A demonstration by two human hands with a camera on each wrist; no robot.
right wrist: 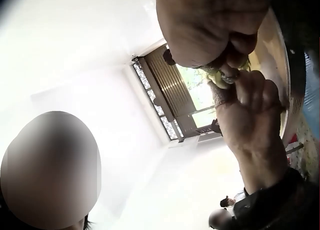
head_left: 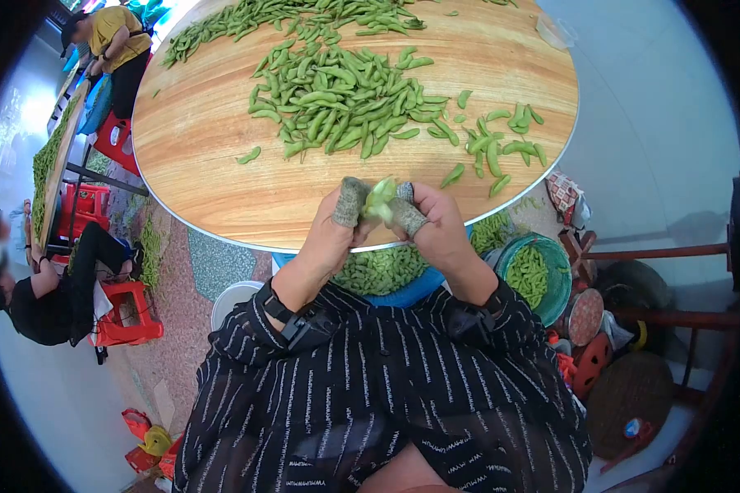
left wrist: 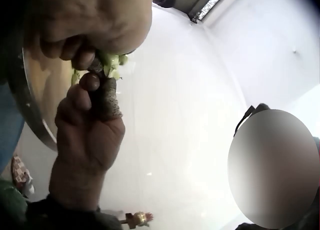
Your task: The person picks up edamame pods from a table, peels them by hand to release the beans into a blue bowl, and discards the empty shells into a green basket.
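Both hands are meeting just above the near edge of the round wooden table [head_left: 197,123], and between them they are pinching one green pod [head_left: 380,199]. The left hand [head_left: 337,226] is curling its thumb, wrapped in a grey fabric guard [head_left: 350,201], against the pod from one side; the right hand [head_left: 436,226] is pressing in from the other with a guarded thumb and finger of its own. Neither hand is spread — the fingers are bent close round the pod, which is sitting split and pale at its top, held up off the wood. From the left wrist the same pod [left wrist: 112,64] is showing as a bit of light green squeezed between fingertips, and from the right wrist it [right wrist: 220,77] is peeking out beneath the palm.

Directly below the hands a blue basin [head_left: 411,292] is holding a heap of green pods, tucked under the table's rim against the person's lap. The dark striped sleeves [head_left: 304,378] are carrying a camera strap at each wrist. Out on the tabletop a large pile of pods [head_left: 337,99] is lying in the middle, with a looser scatter [head_left: 501,144] off to the right and another long band along the far edge. A green basket [head_left: 538,275] of pods is standing on the floor to the right — beside red stools [head_left: 127,316] and other seated people [head_left: 49,296] at the left.
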